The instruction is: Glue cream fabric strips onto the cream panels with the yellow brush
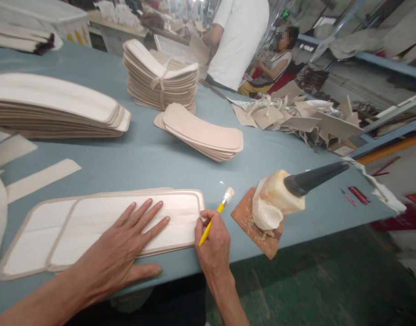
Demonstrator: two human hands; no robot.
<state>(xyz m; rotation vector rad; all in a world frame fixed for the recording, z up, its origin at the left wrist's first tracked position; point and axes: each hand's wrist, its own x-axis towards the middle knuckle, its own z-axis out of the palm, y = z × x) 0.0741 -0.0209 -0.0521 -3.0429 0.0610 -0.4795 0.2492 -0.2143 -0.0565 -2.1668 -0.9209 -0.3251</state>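
My left hand [126, 246] lies flat with spread fingers on a long white padded panel with beige edging [51, 231], the top of a small stack at the table's near edge. My right hand [212, 246] is closed on a small yellow-handled brush [217, 212], its white bristles pointing up and away just past the panel's right end. To the right of the brush stands a glue-crusted pot with a black cone spout [282, 194] on a brown square board [248, 217].
The blue-grey table [143, 158] carries several stacks of beige panels [201, 131], a tied bundle [160, 74], a tall pile at left [54, 106] and loose scraps at right [296, 117]. Two other people are behind the table's far edge. Green floor lies to the right.
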